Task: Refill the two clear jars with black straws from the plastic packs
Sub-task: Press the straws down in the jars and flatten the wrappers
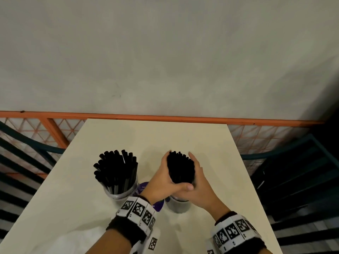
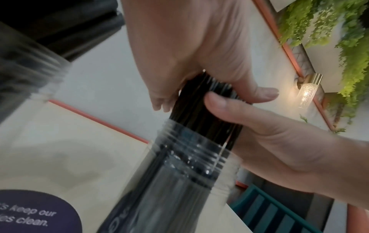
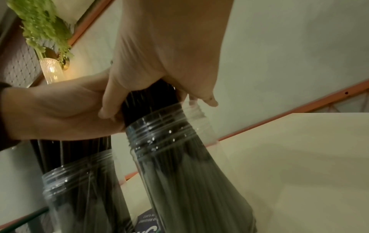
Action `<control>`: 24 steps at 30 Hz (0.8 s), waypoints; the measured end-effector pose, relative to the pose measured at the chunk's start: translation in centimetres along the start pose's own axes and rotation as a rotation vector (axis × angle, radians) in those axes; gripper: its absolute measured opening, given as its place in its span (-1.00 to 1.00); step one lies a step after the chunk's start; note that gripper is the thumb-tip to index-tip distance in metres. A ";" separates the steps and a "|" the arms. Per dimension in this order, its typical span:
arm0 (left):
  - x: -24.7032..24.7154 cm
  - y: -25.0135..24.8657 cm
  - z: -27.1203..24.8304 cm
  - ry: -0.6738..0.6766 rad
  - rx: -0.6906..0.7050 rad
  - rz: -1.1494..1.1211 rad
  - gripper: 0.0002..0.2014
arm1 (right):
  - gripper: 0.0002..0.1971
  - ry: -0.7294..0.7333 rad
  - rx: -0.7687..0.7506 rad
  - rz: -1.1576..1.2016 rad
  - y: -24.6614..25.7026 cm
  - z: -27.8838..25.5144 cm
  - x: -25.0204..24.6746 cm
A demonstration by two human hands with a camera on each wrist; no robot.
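Two clear jars stand on the cream table (image 1: 211,143). The left jar (image 1: 120,189) holds several thick black straws (image 1: 115,167) that fan out above its rim. A tight bundle of thin black straws (image 1: 181,166) stands upright in the right jar (image 1: 178,205). My left hand (image 1: 161,177) and right hand (image 1: 199,182) wrap round that bundle from either side just above the rim. The wrist views show the same bundle (image 2: 205,118) in the threaded jar mouth (image 2: 189,154), with my right hand (image 3: 169,55) curled on its top and my left hand (image 3: 60,110) beside it.
A round purple sticker (image 1: 157,205) lies on the table between the jars. An orange rail (image 1: 165,118) with mesh runs along the table's far edge, below a plain wall. Dark teal slatted chairs (image 1: 297,173) flank the table on both sides.
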State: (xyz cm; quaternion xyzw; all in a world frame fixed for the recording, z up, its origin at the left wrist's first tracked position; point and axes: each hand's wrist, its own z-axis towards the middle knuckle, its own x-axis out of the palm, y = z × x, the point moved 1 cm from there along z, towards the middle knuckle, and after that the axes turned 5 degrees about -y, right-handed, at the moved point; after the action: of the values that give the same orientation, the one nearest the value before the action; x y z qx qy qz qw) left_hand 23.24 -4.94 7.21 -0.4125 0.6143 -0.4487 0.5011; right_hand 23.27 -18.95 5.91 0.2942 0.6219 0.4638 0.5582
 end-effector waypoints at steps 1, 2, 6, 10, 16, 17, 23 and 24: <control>0.3 0.2 0.3 -0.006 0.014 -0.029 0.14 | 0.15 -0.022 -0.028 -0.022 0.1 0.3 0.4; 0.5 0.3 0.6 -0.031 0.032 -0.053 0.08 | 0.04 -0.059 -0.040 -0.027 0.1 0.5 0.8; 1.5 0.4 0.6 -0.175 0.136 -0.077 -0.19 | -0.34 -0.214 -0.016 0.070 0.0 1.1 1.4; 1.2 0.5 -0.2 -0.173 0.177 -0.061 -0.14 | -0.24 -0.177 -0.006 0.200 -1.0 0.3 0.6; -0.7 1.8 -0.3 -0.027 0.126 -0.042 0.16 | 0.32 -0.045 0.010 0.099 -2.7 -0.6 -0.9; -0.7 1.7 -0.2 -0.003 0.116 -0.047 0.20 | 0.32 -0.035 -0.002 0.071 -2.5 -0.4 -1.0; 1.5 0.8 0.4 -0.060 0.111 -0.074 0.10 | -0.23 -0.100 -0.136 -0.075 0.2 1.2 0.5; 1.8 0.7 0.4 -0.109 0.127 -0.081 0.00 | -0.31 -0.124 -0.133 -0.071 0.6 1.3 0.5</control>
State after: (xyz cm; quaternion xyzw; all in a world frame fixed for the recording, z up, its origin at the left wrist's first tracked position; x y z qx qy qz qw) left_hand 23.32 -6.51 6.10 -0.4281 0.5391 -0.4836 0.5406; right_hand 24.32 -17.94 6.31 0.2624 0.5638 0.4650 0.6301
